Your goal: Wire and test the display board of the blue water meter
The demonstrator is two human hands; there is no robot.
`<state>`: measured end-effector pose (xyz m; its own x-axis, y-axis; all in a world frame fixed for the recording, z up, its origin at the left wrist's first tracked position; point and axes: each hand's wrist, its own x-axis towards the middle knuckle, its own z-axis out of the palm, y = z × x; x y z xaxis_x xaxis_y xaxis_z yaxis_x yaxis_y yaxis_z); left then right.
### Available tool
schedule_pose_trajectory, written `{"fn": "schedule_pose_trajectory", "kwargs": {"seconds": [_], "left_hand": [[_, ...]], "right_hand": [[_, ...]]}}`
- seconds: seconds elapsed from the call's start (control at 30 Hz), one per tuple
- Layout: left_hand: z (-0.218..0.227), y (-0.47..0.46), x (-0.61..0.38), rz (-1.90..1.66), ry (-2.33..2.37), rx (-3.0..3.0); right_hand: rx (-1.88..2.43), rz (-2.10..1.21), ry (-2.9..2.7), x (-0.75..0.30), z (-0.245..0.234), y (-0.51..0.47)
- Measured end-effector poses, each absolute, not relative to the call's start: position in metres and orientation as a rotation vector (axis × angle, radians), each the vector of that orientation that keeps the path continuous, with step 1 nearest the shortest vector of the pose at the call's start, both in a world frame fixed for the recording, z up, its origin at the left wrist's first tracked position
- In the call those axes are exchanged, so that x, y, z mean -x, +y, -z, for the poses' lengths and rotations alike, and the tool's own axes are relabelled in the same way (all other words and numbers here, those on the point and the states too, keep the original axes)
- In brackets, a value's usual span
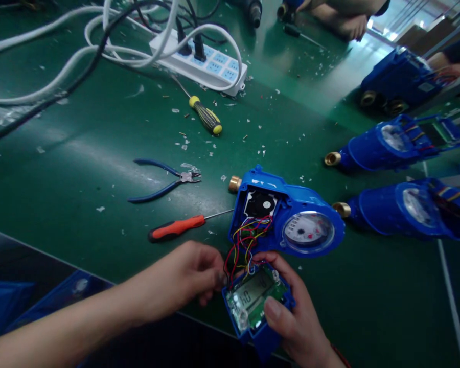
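One display module (256,294) is clasped in the right hand (297,312), the thumb laid over its front and the fingers closed behind. By a bundle of wires (249,237) it is linked to one blue meter (291,191), set just beyond. The left hand's (193,273) fingertips are drawn close together at the module's left edge; whether a wire is pinched cannot be told. Farther out are seen one pair of pliers (186,177), two nearer screwdrivers, orange (180,228) and yellow-black (206,115), one power strip (193,71) and, to the right, three more meters (379,145).
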<state>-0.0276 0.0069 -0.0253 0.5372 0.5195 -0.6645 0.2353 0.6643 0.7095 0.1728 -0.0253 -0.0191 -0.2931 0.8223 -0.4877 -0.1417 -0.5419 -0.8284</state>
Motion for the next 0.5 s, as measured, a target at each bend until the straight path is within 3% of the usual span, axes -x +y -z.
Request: {"fn": "schedule_pose_trajectory", "kwargs": {"seconds": [0.2,0.4,0.5], "left_hand": [[0.027,0.000,0.045,-0.275,1.488,-1.337],[0.027,-0.012,0.059,-0.630,1.671,-2.009],[0.035,-0.010,0.064,-0.564,1.808,-2.360]], "right_hand": [[1.273,-1.840,-1.039,-0.174,0.022,-0.028],[1.212,-1.915,-1.020,-0.175,0.031,-0.032],[1.192,-1.947,-1.003,-0.175,0.036,-0.035]]}}
